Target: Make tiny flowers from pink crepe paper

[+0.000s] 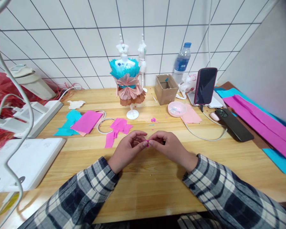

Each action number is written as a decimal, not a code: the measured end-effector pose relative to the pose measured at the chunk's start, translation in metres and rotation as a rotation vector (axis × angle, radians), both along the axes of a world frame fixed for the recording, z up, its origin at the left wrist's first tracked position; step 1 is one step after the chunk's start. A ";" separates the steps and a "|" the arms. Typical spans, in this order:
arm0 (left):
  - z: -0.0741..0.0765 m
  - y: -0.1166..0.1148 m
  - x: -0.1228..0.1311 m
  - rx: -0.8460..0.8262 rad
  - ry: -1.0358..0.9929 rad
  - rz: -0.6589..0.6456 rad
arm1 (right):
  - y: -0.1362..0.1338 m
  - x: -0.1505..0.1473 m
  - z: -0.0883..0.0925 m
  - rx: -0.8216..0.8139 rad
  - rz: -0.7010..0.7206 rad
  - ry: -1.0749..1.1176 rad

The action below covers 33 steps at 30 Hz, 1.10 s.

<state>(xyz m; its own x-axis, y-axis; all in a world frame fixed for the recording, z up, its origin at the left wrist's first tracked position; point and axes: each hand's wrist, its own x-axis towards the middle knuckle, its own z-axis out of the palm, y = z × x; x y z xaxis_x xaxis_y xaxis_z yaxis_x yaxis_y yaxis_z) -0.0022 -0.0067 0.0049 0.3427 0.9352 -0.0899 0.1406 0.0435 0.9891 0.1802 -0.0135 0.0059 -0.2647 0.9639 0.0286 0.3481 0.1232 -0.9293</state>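
Observation:
My left hand (132, 145) and my right hand (168, 144) meet above the table, thumbs and forefingers pinched on a small piece of magenta paper (147, 143). Most of that piece is hidden by my fingertips. Just beyond them lies a tiny magenta paper flower (153, 120) with scraps beside it. Left of my left hand are magenta paper strips (119, 125). Behind stands a small dress form (127, 82) on a white base, dressed in ruffled blue, pink and brown paper.
A pink bowl of small shiny beads (177, 109), a cardboard box (166, 89) and a water bottle (182, 62) stand at the back right. Phones (234, 124) and folded paper (262, 121) lie right. A power strip (41, 116) and white scale-like device (26, 162) sit left.

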 end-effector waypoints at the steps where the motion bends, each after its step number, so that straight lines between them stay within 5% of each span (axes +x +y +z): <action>1: -0.001 0.000 0.000 0.005 0.006 0.009 | 0.000 0.000 0.000 0.009 0.010 -0.012; 15: -0.002 0.003 -0.008 -0.100 -0.150 -0.006 | 0.004 0.001 -0.004 -0.043 0.011 -0.046; 22: 0.002 0.003 -0.002 0.019 0.113 0.016 | 0.003 -0.002 -0.006 0.006 -0.075 0.085; 33: 0.003 0.000 0.000 0.019 0.074 0.120 | 0.000 -0.005 -0.006 -0.060 -0.056 0.036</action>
<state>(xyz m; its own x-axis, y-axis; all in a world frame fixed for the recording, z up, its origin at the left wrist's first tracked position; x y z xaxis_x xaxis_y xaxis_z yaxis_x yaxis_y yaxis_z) -0.0019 -0.0067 0.0078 0.2217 0.9707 -0.0922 0.2079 0.0453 0.9771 0.1756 -0.0132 -0.0003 -0.2101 0.9775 -0.0209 0.3193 0.0484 -0.9464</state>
